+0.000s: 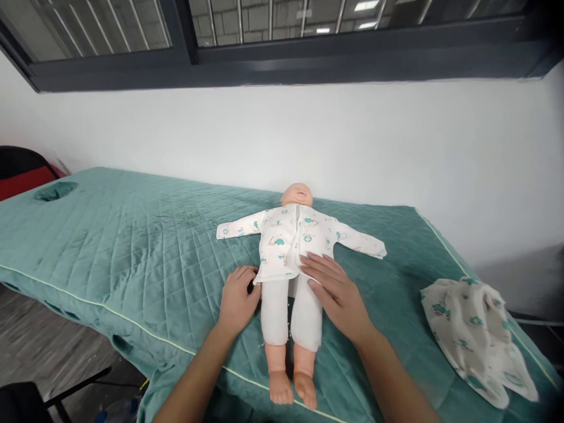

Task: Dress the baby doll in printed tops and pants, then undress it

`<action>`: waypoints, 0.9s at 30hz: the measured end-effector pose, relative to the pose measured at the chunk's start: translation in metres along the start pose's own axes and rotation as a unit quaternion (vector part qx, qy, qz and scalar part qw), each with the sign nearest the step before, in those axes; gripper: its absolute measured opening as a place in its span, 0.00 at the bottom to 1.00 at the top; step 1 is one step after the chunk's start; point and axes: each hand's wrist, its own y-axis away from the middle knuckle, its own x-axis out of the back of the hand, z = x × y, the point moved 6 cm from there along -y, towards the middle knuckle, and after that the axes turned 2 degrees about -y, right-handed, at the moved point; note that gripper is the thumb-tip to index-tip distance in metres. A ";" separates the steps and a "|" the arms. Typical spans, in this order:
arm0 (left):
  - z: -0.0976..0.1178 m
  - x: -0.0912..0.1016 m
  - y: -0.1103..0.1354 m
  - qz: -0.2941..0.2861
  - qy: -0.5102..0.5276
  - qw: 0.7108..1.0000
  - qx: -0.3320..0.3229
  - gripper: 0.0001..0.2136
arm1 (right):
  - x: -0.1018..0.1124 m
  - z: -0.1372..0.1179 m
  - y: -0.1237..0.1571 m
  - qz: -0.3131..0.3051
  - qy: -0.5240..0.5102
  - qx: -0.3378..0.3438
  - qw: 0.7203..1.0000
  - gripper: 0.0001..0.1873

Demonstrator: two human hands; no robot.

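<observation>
A baby doll (277,382) lies on its back on a green quilted bed cover (176,252), head toward the wall and bare feet toward me. It wears a white printed baby shirt (277,241) with both sleeves stretched out sideways, and white cloth covers its legs. My left hand (239,298) is at the shirt's lower left corner, its fingers curled onto the hem; the fingertips are partly hidden. My right hand (337,294) lies over the shirt's lower right front and the doll's upper leg, fingers extended, holding nothing.
A crumpled white printed baby garment (478,338) lies at the bed's right side. A face hole (56,191) opens in the cover at far left. Behind the bed stand a white wall (264,135) and a dark window frame (308,64). A black chair part (22,402) shows lower left.
</observation>
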 end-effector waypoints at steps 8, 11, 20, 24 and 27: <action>0.001 0.002 0.000 -0.002 0.031 0.999 0.017 0.07 | 0.015 0.012 0.023 0.172 -0.156 -0.146 0.962 0.11; 0.000 0.006 0.003 0.028 0.095 0.995 0.028 0.02 | 0.022 0.037 0.039 0.288 -0.222 -0.259 0.895 0.10; -0.001 0.012 0.006 0.045 0.197 0.979 0.017 0.16 | 0.013 0.115 0.042 0.309 -0.535 -0.387 0.684 0.06; -0.008 0.007 0.003 0.037 0.184 0.981 0.047 0.13 | 0.022 0.131 0.023 0.316 -0.552 -0.393 0.665 0.08; -0.016 0.005 0.004 0.040 0.181 0.981 0.058 0.13 | 0.035 0.144 0.014 0.333 -0.556 -0.360 0.671 0.08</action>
